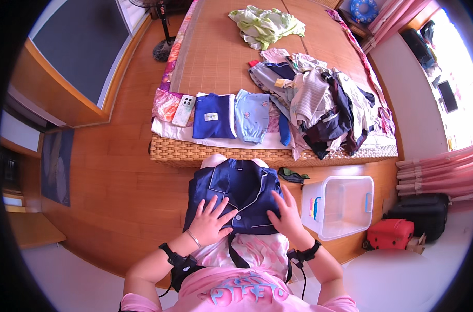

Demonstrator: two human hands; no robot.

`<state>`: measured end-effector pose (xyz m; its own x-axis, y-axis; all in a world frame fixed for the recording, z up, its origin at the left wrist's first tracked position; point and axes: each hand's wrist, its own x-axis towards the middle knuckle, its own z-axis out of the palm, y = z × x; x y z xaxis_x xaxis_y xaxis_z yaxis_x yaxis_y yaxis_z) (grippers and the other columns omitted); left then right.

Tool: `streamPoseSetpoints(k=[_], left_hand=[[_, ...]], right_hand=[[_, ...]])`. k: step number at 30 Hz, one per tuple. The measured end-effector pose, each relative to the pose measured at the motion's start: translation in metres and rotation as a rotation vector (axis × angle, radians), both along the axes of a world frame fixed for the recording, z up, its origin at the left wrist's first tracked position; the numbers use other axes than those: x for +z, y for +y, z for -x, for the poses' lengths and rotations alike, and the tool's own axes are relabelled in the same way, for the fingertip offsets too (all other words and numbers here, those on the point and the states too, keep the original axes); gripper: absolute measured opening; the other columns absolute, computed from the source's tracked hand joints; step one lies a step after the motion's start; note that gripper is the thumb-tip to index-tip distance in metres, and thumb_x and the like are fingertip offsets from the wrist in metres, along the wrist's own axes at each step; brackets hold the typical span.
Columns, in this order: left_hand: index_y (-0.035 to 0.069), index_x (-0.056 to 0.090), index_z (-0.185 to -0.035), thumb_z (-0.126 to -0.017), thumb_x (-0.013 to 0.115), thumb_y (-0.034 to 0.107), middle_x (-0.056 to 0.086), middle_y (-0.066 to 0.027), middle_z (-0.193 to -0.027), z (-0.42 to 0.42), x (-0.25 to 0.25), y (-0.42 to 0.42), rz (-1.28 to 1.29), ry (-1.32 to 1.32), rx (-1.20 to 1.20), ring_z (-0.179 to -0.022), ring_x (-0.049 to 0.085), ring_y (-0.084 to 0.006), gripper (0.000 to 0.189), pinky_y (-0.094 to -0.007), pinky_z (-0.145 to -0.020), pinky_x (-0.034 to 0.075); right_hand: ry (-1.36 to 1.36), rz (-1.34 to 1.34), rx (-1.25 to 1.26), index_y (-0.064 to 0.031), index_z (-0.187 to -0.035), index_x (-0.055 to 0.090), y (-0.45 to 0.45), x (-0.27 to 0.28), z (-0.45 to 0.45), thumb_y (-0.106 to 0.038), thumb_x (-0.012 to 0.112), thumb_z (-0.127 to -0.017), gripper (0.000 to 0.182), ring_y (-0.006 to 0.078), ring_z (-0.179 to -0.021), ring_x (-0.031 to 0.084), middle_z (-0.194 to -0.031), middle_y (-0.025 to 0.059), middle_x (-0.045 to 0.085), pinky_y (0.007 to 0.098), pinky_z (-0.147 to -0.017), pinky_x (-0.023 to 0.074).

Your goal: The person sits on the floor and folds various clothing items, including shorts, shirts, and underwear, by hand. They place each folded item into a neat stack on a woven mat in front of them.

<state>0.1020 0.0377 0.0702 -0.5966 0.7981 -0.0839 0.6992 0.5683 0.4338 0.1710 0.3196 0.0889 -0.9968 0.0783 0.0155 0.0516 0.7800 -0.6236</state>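
A dark navy satin pajama shirt (256,218) with white piping lies across my lap, collar away from me, folded into a rough rectangle. My left hand (211,222) rests on its front left part, fingers spread. My right hand (287,214) touches its right side, fingers apart, gripping nothing. On the bed edge before me lie a folded blue garment (214,117) with a white patch and folded light blue shorts or pants (252,115). To their right rises a heap of unfolded clothes (318,101).
A phone (183,110) lies left of the folded garments. Crumpled green-and-white fabric (265,25) lies farther back on the bed mat (217,58). A clear plastic storage box (343,208) stands on the floor at right, near red (390,234) and black suitcases (419,214). A fan (164,48) stands at left.
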Motion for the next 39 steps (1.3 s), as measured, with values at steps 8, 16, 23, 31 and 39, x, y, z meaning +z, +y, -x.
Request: streamPoseSetpoints(k=[8, 16, 23, 31, 39], left_hand=[[0.013, 0.048, -0.139, -0.088, 0.056, 0.052, 0.036, -0.0205, -0.148, 0.001, 0.002, -0.001, 0.102, -0.086, -0.010, -0.139, 0.027, -0.0418, 0.065, -0.0597, -0.109, 0.023], [0.003, 0.053, -0.122, -0.084, 0.066, 0.035, 0.059, -0.0205, -0.114, 0.073, 0.001, 0.092, -0.116, -0.194, 0.206, -0.103, 0.060, -0.0380, 0.051, -0.0449, -0.087, 0.049], [0.020, 0.049, -0.128, -0.086, 0.063, 0.022, 0.062, -0.0200, -0.101, 0.106, -0.053, 0.147, -0.017, -0.325, 0.299, -0.097, 0.063, -0.0382, 0.044, -0.0479, -0.081, 0.052], [0.006, 0.058, -0.117, -0.084, 0.064, 0.018, 0.059, -0.0150, -0.102, 0.108, -0.007, 0.091, -0.401, -0.022, 0.181, -0.094, 0.060, -0.0333, 0.035, -0.0418, -0.082, 0.049], [0.008, 0.062, -0.111, -0.077, 0.070, 0.026, 0.057, -0.0119, -0.110, 0.026, 0.024, 0.008, -0.304, -0.013, -0.035, -0.101, 0.057, -0.0304, 0.039, -0.0413, -0.085, 0.045]], right_hand=[[-0.211, -0.319, 0.390, -0.0232, -0.139, 0.051, -0.022, -0.018, 0.003, -0.047, 0.060, -0.087, 0.057, 0.0447, -0.139, 0.026, -0.151, 0.0148, 0.034, 0.0579, -0.112, 0.0224], [-0.191, -0.227, 0.403, -0.0209, -0.137, 0.052, -0.021, -0.017, 0.005, -0.044, 0.063, -0.085, 0.057, 0.0456, -0.139, 0.026, -0.151, 0.0151, 0.034, 0.0577, -0.112, 0.0223], [-0.191, -0.206, 0.419, -0.0202, -0.134, 0.055, -0.013, -0.017, 0.000, -0.042, 0.064, -0.085, 0.055, 0.0447, -0.140, 0.025, -0.152, 0.0142, 0.034, 0.0575, -0.112, 0.0223], [-0.103, 0.001, 0.404, -0.0150, -0.129, 0.059, 0.000, -0.019, 0.012, -0.036, 0.066, -0.085, 0.049, 0.0450, -0.131, 0.038, -0.140, 0.0162, 0.048, 0.0548, -0.107, 0.0319], [0.003, 0.085, 0.307, -0.0026, -0.125, 0.054, 0.014, -0.020, 0.132, -0.021, 0.069, -0.081, 0.050, 0.0390, -0.107, 0.058, -0.115, 0.0201, 0.062, 0.0424, -0.091, 0.0479]])
